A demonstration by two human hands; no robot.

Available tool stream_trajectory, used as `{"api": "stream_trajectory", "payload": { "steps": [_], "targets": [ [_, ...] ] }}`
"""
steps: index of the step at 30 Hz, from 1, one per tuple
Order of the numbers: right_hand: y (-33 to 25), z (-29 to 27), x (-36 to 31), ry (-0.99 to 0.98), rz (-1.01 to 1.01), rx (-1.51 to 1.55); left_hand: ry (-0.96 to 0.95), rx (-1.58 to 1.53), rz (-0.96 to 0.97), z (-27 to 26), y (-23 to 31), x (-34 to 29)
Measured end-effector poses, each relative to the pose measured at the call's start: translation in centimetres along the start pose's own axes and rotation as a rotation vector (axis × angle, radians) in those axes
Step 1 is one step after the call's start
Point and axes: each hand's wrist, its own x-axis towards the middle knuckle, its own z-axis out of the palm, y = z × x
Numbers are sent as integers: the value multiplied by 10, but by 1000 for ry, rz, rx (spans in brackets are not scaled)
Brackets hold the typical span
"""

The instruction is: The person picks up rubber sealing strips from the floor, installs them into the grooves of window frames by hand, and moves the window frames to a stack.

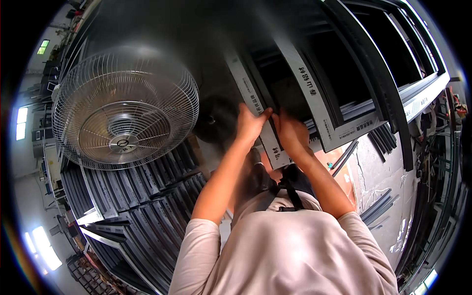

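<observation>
A dark metal frame profile point(246, 83) with a printed pale protective film runs from the upper middle down to just in front of my body. My left hand point(250, 125) is closed round it from the left, its thumb lying across the top. On the other side, my right hand point(291, 132) is closed at the same profile's right edge, thumb close to the left one. Shadow hides some of the right fingers. To the right lies a wider film-covered frame point(305, 83), with a black strip point(364, 64) hanging over its far right part.
A large wire-caged fan point(125, 108) stands close on the left. Below it are stacked dark frames point(142, 211). Loose dark profiles point(378, 209) lie on the floor at right. More frames point(418, 93) extend to the upper right; racks of long stock line the right side.
</observation>
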Motion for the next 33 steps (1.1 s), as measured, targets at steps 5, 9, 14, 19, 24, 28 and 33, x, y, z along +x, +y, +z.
{"api": "stream_trajectory", "payload": {
  "steps": [5,9,14,19,24,28,33],
  "targets": [
    [29,8,6,-21,-43,305,9,71,11,3,6,0],
    [31,4,9,-141,52,483,-13,13,45,3,9,-1],
    [26,4,7,-143,90,484,-73,0,-19,0,15,-2],
    [0,-18,-7,-111,1,291,-71,-20,37,-10,-4,6],
    [-1,-6,-8,-31,-18,197,-109,-1,-43,-16,-12,13],
    [-10,-8,-9,32,15,121,-141,-12,11,-16,-9,16],
    [29,6,5,102,181,104,-133,-14,-15,-18,-11,15]
  ]
}}
